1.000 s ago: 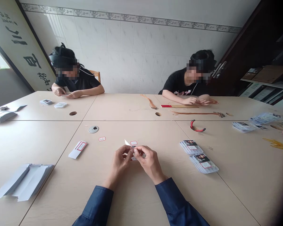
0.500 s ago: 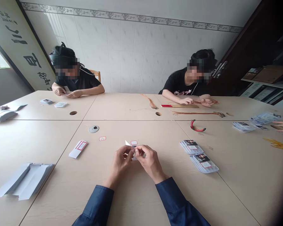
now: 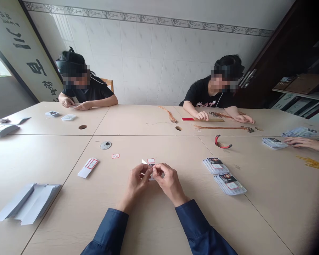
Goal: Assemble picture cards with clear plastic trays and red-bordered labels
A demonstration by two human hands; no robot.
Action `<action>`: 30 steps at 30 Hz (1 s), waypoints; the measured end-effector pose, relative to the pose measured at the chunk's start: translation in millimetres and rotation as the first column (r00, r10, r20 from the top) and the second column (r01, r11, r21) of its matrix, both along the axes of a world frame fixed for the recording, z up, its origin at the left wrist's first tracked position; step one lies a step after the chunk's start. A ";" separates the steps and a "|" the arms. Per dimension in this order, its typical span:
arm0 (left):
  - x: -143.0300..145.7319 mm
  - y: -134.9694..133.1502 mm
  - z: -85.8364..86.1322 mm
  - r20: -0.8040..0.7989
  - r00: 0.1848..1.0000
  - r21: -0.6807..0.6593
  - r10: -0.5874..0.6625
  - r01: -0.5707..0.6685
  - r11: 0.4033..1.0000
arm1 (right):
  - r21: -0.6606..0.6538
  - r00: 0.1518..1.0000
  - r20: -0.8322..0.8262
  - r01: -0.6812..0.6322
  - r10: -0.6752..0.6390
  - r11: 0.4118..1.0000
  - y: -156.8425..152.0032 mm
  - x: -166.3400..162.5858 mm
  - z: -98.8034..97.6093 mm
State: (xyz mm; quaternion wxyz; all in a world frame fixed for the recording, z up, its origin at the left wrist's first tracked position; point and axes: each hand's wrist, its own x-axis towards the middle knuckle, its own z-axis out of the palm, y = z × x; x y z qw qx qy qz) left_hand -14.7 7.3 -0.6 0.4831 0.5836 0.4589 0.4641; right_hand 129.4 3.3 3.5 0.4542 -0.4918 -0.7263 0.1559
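My left hand (image 3: 136,182) and my right hand (image 3: 167,180) meet over the light wooden table (image 3: 154,219), fingertips pinched together on a small packet (image 3: 150,176) that is mostly hidden between them. A white slip with a red-framed label (image 3: 149,161) sticks up just beyond my fingers. Right of my hands lie two fanned stacks of printed packets (image 3: 223,175). A white strip of red-framed labels (image 3: 88,167) and a single loose label (image 3: 115,156) lie to the left.
White paper sheets (image 3: 26,207) lie at the near left. A round metal disc (image 3: 105,145), cable holes and a red curved tool (image 3: 222,142) lie mid-table. Two people sit at the far side handling cards and cords. Another person's hand (image 3: 305,143) reaches in at right.
My hands stay pinched in place. The far-right person has spread both hands apart along the cords. A hand at the right edge has reached further onto the table.
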 end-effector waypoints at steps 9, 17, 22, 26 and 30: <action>-0.7 -0.1 -1.0 -0.013 1.000 0.055 0.006 -0.006 0.998 | -0.002 0.999 0.001 -0.034 0.034 0.999 0.6 1.3 -0.5; 1.5 -1.0 -3.1 -0.045 0.999 0.072 0.016 -0.012 0.997 | -0.006 0.999 0.011 -0.031 0.031 1.000 1.8 1.2 -1.0; 0.9 -0.8 -2.6 -0.012 1.000 0.049 0.013 -0.012 0.999 | -0.025 0.998 -0.043 -0.048 0.047 0.999 1.3 0.6 -0.1; -0.4 0.4 -4.7 0.014 1.000 0.024 0.008 -0.009 1.000 | -0.035 0.997 -0.046 -0.058 0.057 0.998 0.8 0.4 0.7; -0.8 1.1 -5.7 -0.010 1.000 0.039 0.018 -0.018 0.999 | -0.032 0.999 -0.007 -0.042 0.042 0.999 0.9 0.9 1.0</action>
